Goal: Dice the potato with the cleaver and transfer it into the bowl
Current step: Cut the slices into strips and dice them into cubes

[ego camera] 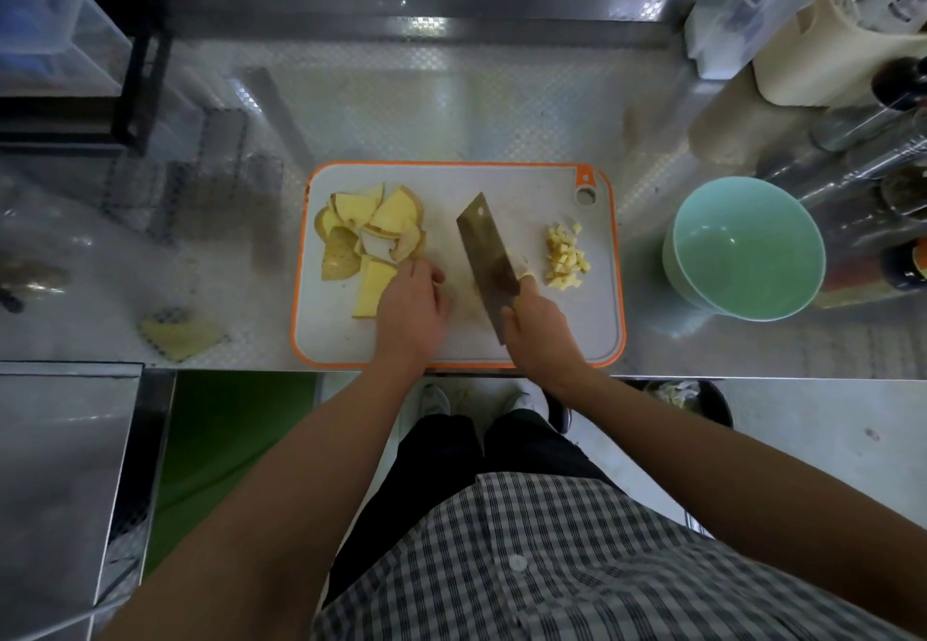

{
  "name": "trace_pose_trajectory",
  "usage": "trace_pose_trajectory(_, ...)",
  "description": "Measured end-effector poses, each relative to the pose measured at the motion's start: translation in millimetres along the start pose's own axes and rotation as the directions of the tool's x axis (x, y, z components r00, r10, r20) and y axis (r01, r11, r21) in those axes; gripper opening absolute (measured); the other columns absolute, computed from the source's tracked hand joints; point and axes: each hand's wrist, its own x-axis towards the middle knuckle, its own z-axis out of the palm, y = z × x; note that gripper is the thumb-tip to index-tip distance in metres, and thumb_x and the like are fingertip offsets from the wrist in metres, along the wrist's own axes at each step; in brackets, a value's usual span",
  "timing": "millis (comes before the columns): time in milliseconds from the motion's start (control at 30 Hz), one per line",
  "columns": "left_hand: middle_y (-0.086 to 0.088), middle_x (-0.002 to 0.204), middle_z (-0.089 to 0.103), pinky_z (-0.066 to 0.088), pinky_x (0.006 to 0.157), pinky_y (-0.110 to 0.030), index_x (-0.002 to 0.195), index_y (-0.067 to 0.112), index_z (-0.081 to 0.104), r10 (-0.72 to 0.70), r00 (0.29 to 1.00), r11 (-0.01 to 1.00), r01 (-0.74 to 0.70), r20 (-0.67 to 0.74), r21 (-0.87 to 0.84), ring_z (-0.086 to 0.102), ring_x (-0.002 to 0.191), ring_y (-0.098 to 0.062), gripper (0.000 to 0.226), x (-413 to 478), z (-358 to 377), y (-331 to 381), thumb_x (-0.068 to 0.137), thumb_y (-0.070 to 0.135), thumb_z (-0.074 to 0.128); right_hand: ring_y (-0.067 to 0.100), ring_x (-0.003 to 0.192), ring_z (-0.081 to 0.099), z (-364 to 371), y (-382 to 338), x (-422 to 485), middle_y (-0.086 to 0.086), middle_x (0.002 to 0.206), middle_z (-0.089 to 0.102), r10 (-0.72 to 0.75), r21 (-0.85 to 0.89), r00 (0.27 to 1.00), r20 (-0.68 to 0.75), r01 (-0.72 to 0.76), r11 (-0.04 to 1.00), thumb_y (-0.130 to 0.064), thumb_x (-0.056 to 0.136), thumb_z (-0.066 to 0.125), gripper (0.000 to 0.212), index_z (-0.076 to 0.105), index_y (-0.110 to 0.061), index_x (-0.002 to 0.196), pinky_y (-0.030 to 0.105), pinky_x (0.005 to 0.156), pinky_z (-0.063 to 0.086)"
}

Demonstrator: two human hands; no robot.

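A white cutting board [526, 339] with an orange rim lies on the steel counter. Potato slices [373, 229] are piled at its left; a thick slab [371, 289] lies just below them. A small heap of diced potato [566, 259] sits at the board's right. My right hand [539, 327] grips the handle of the cleaver [484, 249], whose blade stands on the board between the slices and the dice. My left hand [409, 309] rests on the board beside the slab, fingers curled down; what lies under them is hidden. The mint green bowl [702, 229] stands empty to the right of the board.
Bottles and jars [898, 219] crowd the counter's right side behind the bowl. Clear boxes on a black rack [135, 88] stand at the back left. A yellow-green cloth [180, 337] lies left of the board. The counter's front edge runs just below the board.
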Motion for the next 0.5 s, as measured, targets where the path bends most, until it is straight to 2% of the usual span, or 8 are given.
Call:
trace_pose_trajectory(200,-0.015,0.094,0.057,0.040,0.064,-0.034,0.099,0.003,0.060,0.019,1.000,1.000,-0.020,0.012,0.015,0.057,0.079,-0.031,0.018,-1.4,10.4,15.6,0.082,0.001,0.055,0.041,0.083,0.058,-34.4,18.4,15.7,0.019,0.088,0.055,0.075,0.031,0.987,-0.144,-0.072,0.997,-0.010,0.097,0.043,0.018,0.040,0.001,0.111,0.036,0.061,0.035)
trace_pose_trajectory(300,-0.013,0.098,0.056,0.036,0.067,-0.032,0.101,0.005,0.057,0.006,1.000,0.999,-0.007,0.024,0.045,0.055,0.085,-0.029,0.018,0.6,12.7,17.4,0.084,0.002,0.052,0.038,0.080,0.058,-21.1,6.3,6.1,0.023,0.090,0.060,0.007,0.037,0.999,-0.048,-0.005,0.999,-0.010,0.096,0.044,0.021,0.040,-0.001,0.113,0.039,0.063,0.041)
trace_pose_trajectory(400,-0.012,0.102,0.056,0.037,0.071,-0.030,0.101,0.006,0.054,-0.038,0.999,0.998,0.037,0.026,0.050,0.054,0.090,-0.027,0.015,2.9,14.0,17.9,0.087,0.004,0.050,0.037,0.075,0.058,-0.2,6.4,-2.2,0.019,0.082,0.059,-0.053,0.056,0.996,0.066,0.050,0.997,-0.010,0.093,0.044,0.011,0.038,-0.007,0.102,0.039,0.062,0.044)
trace_pose_trajectory(500,-0.013,0.104,0.056,0.038,0.071,-0.032,0.102,0.005,0.055,-0.032,0.999,0.998,0.029,0.039,0.057,0.055,0.090,-0.028,0.016,4.1,16.0,17.5,0.088,0.002,0.048,0.041,0.082,0.060,-8.1,22.8,6.6,0.022,0.086,0.060,-0.004,0.029,1.000,0.018,0.003,1.000,-0.009,0.093,0.045,0.022,0.040,-0.001,0.113,0.036,0.063,0.038)
